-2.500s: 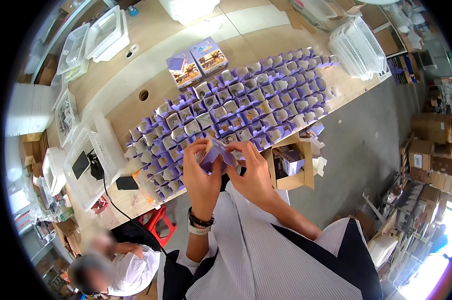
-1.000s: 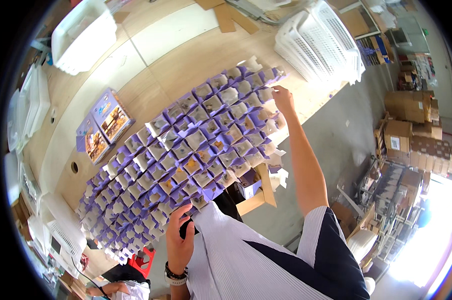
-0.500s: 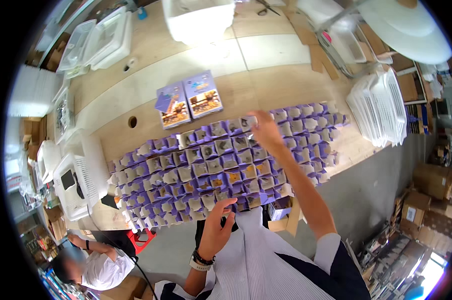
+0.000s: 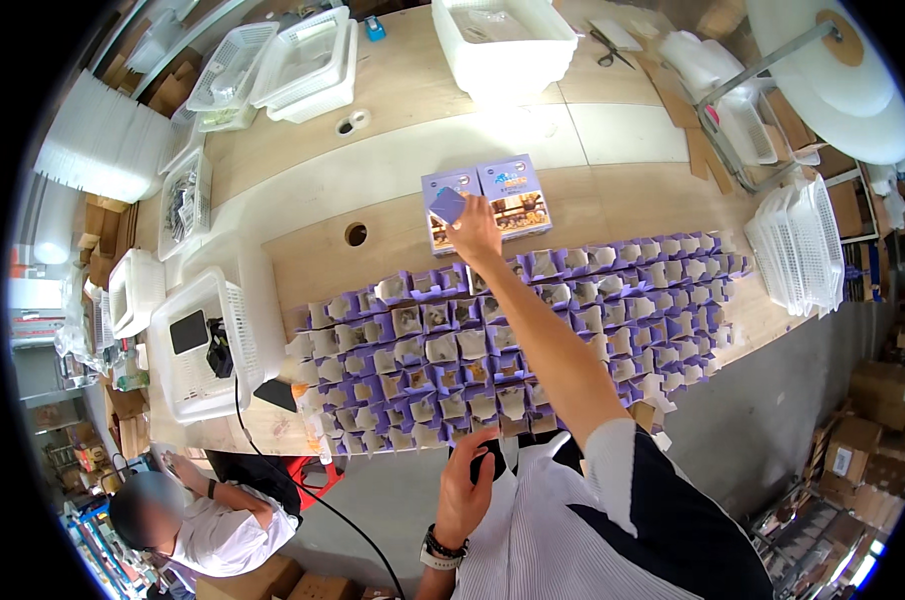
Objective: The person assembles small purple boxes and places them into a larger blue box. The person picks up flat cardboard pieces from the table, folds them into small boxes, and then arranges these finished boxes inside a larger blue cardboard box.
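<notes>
Rows of small open-topped purple cartons (image 4: 493,338) with pale grey flaps stand packed together along the front of the table. Some hold small things too small to name. Behind them two purple printed boxes (image 4: 516,200) lie side by side. A small dark purple card (image 4: 447,204) rests on the left one. My right hand (image 4: 476,235) reaches over the cartons, its fingers closed at the card's edge; the fingertips are partly hidden. My left hand (image 4: 463,492) hovers at the nearest row, fingers curved, thumb apart, with nothing in it.
White plastic baskets stand at the left (image 4: 203,385), the back (image 4: 503,60) and the right (image 4: 788,250). Scissors (image 4: 609,50) lie at the far edge, near a large white roll (image 4: 823,85). A black cable (image 4: 323,500) hangs at lower left, beside a seated person (image 4: 213,520).
My right hand has gone from the back row of cartons to the card on the left printed box. My left hand stays near the front row. The whole view has shifted.
</notes>
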Action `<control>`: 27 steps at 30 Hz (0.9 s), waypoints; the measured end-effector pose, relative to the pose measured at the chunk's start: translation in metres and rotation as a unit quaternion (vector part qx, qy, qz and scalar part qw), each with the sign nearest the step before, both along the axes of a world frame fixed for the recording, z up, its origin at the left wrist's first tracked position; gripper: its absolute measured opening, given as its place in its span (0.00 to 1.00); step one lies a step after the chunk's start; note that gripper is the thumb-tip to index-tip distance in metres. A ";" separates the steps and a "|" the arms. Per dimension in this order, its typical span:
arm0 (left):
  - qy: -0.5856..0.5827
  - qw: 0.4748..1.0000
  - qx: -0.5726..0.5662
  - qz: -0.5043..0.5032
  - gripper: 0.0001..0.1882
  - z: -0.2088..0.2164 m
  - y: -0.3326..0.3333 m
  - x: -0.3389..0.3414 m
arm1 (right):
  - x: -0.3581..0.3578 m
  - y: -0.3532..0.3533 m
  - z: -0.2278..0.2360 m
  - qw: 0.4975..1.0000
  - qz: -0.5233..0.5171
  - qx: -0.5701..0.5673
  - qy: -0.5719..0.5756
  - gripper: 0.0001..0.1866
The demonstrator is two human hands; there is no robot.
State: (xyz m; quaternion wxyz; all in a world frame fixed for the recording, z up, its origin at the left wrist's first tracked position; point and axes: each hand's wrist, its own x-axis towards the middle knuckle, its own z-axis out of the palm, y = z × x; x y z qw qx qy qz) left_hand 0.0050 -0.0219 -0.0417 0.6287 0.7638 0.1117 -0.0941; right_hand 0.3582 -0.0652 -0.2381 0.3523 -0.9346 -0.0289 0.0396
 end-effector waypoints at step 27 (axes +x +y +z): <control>-0.220 0.946 0.204 -0.125 0.38 0.059 0.065 -0.007 | -0.346 -0.070 0.235 0.926 -0.010 0.374 0.052 0.28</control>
